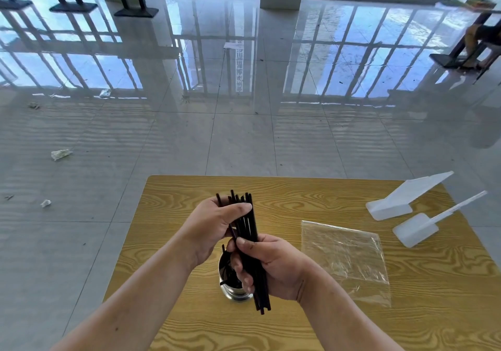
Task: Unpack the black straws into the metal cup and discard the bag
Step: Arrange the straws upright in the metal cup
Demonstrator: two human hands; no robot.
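Right hand [271, 266] gripped the black straws' [250, 226] lower end just above the metal cup [230, 295]; left hand [214, 226] curled round their tops, probably squaring the bundle to drop in. Farther right, the emptied bag [344, 258] lay flat on the bench [298, 193].

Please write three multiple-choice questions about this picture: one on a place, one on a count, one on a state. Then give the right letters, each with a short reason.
1. Where does the clear bag lie?
A) on the floor
B) in a hand
C) on the table, right of the metal cup

2. How many white plastic pieces stand at the far right of the table?
A) one
B) two
C) four

3. How are the black straws held?
A) the left hand and the right hand grip the bundle
B) they lie loose on the table
C) all stand in the cup

Key: 1 C, the bag lies flat on the wood beside the cup. 2 B, two pieces show there. 3 A, fingers of both hands curl round the bundle above the cup.
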